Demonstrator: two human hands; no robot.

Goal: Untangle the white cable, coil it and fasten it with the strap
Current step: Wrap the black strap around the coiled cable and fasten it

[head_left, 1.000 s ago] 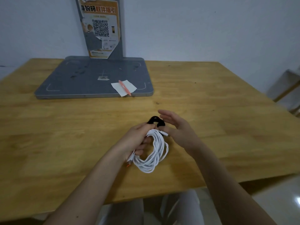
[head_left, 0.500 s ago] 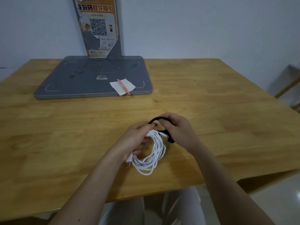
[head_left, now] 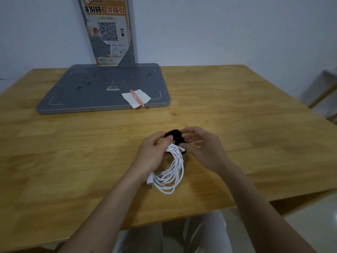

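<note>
The white cable (head_left: 173, 172) is wound into a coil of several loops and hangs down onto the wooden table (head_left: 237, 115). Its USB plug (head_left: 149, 183) sticks out at the coil's lower left. My left hand (head_left: 151, 154) grips the top of the coil. A black strap (head_left: 176, 137) wraps over the coil's top between both hands. My right hand (head_left: 202, 148) pinches the strap from the right with thumb and fingers. The strap's ends are partly hidden by my fingers.
A grey flat base (head_left: 102, 92) with an upright post carrying an orange QR poster (head_left: 107, 31) stands at the back left. A white paper slip (head_left: 135, 97) and an orange pen (head_left: 137, 98) lie on its front right corner. A chair (head_left: 322, 94) stands at the right.
My right hand went from open beside the strap to closing on it and pulling it around the top of the coil. The left hand kept its hold on the coil.
</note>
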